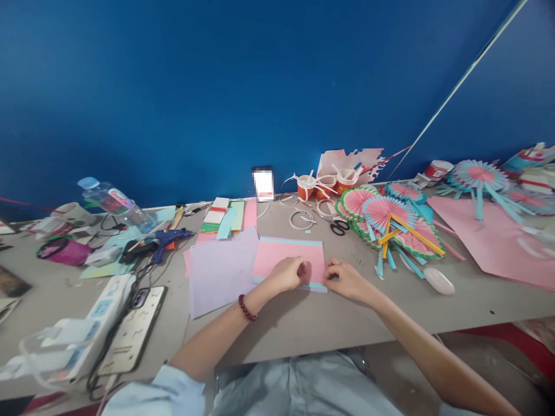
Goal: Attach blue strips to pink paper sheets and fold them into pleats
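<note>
On the table, the left hand, fingers curled, rests on pink paper; the right hand, fingertips pinched close, touches its edge.

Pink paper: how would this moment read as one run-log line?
left hand over pink paper | right hand by its lower right corner | purple paper at left | scissors, paper fans at right

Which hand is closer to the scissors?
Right. The right hand is by the pink paper's right edge, on the person's side of the scissors. The left hand is over the paper, farther left.
</note>
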`<state>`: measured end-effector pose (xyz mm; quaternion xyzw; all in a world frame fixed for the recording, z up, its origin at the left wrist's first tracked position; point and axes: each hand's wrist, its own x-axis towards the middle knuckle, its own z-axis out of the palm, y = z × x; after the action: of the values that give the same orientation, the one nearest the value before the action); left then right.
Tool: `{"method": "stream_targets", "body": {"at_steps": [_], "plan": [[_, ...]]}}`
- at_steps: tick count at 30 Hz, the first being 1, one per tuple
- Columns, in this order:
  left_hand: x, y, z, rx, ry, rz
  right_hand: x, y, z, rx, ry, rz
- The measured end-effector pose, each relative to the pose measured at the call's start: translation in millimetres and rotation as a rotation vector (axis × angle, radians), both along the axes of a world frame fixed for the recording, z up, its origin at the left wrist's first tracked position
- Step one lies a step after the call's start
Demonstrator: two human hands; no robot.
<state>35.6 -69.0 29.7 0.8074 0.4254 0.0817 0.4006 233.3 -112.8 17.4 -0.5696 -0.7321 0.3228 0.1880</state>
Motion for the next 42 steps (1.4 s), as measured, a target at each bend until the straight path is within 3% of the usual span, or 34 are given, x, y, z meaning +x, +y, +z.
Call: {"method": "stream_targets", "body": {"at_steps": [7,19,32,42], "plan": [[3,-2,6.5,0.058,0.065,-0.040,-1,-1,0.5,0.011,0.000,-0.002],[2,-1,2.0,0.083,0.081,-0.064,-1,-2,1.0,0.033,-0.019,0.003],[2,-2,-5.6,0.227,0.152,-0.156,-2,-2,3.9,0.006,-0.033,0.004],[-2,-4,1.8,0.212,0.184,-0.086,0,0,-0.3,0.008,-0.034,0.013]]}}
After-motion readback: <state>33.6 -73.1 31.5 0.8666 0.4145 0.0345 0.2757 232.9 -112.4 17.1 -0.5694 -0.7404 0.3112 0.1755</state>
